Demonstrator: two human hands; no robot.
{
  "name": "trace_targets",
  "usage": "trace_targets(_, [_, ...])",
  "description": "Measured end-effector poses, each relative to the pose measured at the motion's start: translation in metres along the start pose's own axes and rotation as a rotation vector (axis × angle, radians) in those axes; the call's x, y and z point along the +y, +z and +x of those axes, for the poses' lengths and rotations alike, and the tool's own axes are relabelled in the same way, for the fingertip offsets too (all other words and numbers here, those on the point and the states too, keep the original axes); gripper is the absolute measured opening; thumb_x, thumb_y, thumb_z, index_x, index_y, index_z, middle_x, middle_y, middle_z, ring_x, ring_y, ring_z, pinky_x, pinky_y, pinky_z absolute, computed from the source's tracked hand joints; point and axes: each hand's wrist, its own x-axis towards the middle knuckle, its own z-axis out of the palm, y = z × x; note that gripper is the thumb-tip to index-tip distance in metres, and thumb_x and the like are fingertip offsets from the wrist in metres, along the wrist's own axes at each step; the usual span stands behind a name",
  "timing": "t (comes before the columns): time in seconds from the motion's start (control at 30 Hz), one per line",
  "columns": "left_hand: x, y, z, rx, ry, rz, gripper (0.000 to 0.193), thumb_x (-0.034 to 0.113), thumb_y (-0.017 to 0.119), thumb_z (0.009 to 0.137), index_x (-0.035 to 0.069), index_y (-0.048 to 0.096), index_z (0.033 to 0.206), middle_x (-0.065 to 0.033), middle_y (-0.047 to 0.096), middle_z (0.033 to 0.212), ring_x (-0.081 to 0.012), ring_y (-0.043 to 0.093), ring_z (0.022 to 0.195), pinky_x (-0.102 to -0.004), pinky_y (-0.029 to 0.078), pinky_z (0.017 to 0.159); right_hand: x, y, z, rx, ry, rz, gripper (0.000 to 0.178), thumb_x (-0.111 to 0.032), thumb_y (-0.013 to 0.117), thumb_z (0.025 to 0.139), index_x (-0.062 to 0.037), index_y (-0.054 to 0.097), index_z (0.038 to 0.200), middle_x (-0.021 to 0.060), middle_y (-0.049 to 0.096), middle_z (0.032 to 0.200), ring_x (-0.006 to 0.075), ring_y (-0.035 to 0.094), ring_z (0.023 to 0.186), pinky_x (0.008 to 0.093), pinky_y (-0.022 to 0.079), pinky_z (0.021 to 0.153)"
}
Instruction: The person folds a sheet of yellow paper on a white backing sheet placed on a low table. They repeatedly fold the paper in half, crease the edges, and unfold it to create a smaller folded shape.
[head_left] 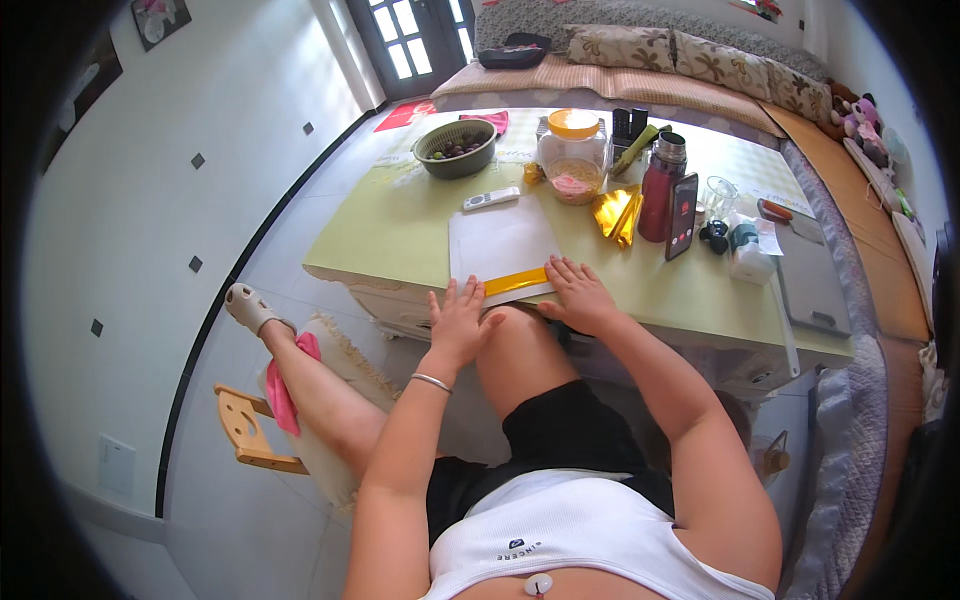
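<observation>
A white rectangular sheet or board lies on the pale green tabletop at its near edge. Across its near end runs a strip of shiny gold foil, with a white margin below it. My left hand, a silver bangle on its wrist, rests fingers outstretched at the strip's left end. At the right end, my right hand lies with fingers extended, their tips on or beside the foil. Neither hand grasps anything. A white remote control lies at the sheet's far edge. Further right, a folded piece of gold foil stands on the table.
Beyond the sheet are a green colander of dark round fruit and a clear jar with an orange lid. A red thermos, an upright phone and a tissue pack stand right. A wooden chair is at left.
</observation>
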Motion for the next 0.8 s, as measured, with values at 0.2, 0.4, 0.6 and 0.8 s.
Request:
trace_targets(0.2, [-0.012, -0.005, 0.004, -0.028, 0.073, 0.074, 0.082, 0.07, 0.03, 0.096, 0.012, 0.034, 0.155, -0.0046, 0.029, 0.162, -0.0349, 0.019, 0.151, -0.0631, 0.001, 0.118, 0.003, 0.002, 0.0, 0.041, -0.02, 0.012, 0.084, -0.059, 0.047, 0.095, -0.0029, 0.028, 0.154, 0.014, 0.026, 0.162, 0.0278, 0.023, 0.15, 0.0441, 0.018, 0.121])
trace_targets(0.4, [0.014, 0.01, 0.007, 0.068, 0.05, 0.126, 0.097, 0.076, 0.033, 0.091, 0.005, 0.026, 0.156, -0.0121, 0.021, 0.164, -0.0327, 0.017, 0.152, -0.0601, 0.003, 0.119, -0.001, 0.0, 0.0, 0.062, -0.037, -0.036, 0.088, -0.06, 0.052, 0.093, -0.0025, 0.027, 0.154, 0.0151, 0.027, 0.161, 0.0298, 0.024, 0.15, 0.045, 0.019, 0.121])
trace_targets(0.6, [0.052, 0.017, 0.022, -0.005, 0.048, -0.013, 0.105, 0.078, 0.035, 0.089, -0.003, 0.024, 0.154, -0.0177, 0.02, 0.163, -0.0318, 0.019, 0.151, -0.0517, 0.009, 0.122, 0.007, 0.009, 0.002, 0.088, -0.043, -0.053, 0.089, -0.058, 0.055, 0.091, -0.0021, 0.027, 0.154, 0.0155, 0.028, 0.161, 0.0305, 0.024, 0.15, 0.0452, 0.02, 0.121])
trace_targets(0.8, [0.004, -0.003, 0.003, -0.02, -0.074, 0.02, 0.095, 0.074, 0.038, 0.092, 0.003, 0.028, 0.155, -0.0186, 0.021, 0.163, -0.0355, 0.012, 0.152, -0.0602, 0.002, 0.119, 0.002, 0.006, 0.002, 0.094, -0.04, -0.042, 0.094, -0.062, 0.057, 0.089, -0.0022, 0.026, 0.154, 0.0152, 0.029, 0.16, 0.0305, 0.024, 0.15, 0.0449, 0.02, 0.121])
